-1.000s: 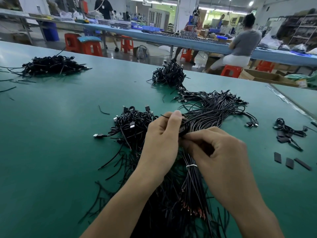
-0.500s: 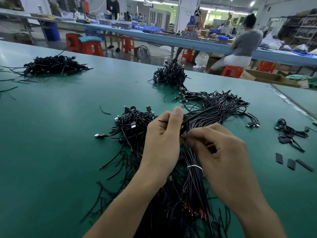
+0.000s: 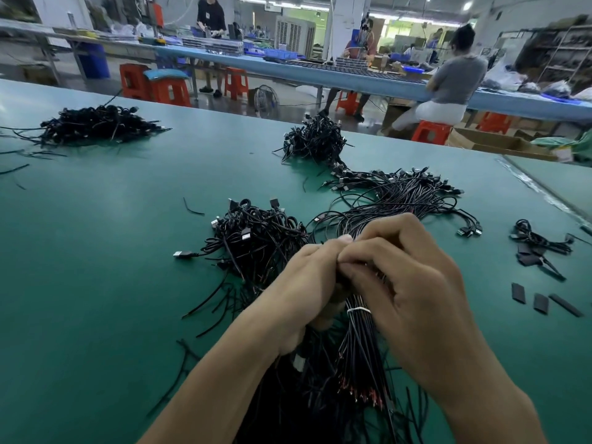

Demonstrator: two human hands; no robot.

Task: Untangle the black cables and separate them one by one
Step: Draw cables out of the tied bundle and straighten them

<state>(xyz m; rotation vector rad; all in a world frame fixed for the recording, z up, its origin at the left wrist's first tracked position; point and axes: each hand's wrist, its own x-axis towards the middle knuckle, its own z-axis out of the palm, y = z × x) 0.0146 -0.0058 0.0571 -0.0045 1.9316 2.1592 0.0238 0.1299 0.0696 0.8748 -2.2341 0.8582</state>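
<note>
A bundle of black cables [image 3: 363, 344], tied with a white band [image 3: 358, 310], runs from the near edge up between my hands and fans out into a loose spread with USB plugs [image 3: 413, 195]. My left hand [image 3: 307, 283] is closed around the bundle just above the band. My right hand [image 3: 413, 283] pinches the cables beside it, fingertips touching the left thumb. The grip point itself is hidden by my fingers. A tangled heap of black cables [image 3: 256, 233] lies just left of my hands.
Two more black cable heaps lie on the green table [image 3: 96, 267]: one far left [image 3: 93, 123], one at the back middle [image 3: 315, 139]. A small cable knot [image 3: 538, 241] and black sleeve pieces [image 3: 541, 302] lie right. People sit at a bench beyond.
My left thumb has folded down from upright and both hands have closed together over the bundle. My right hand has shifted slightly left against the left hand.
</note>
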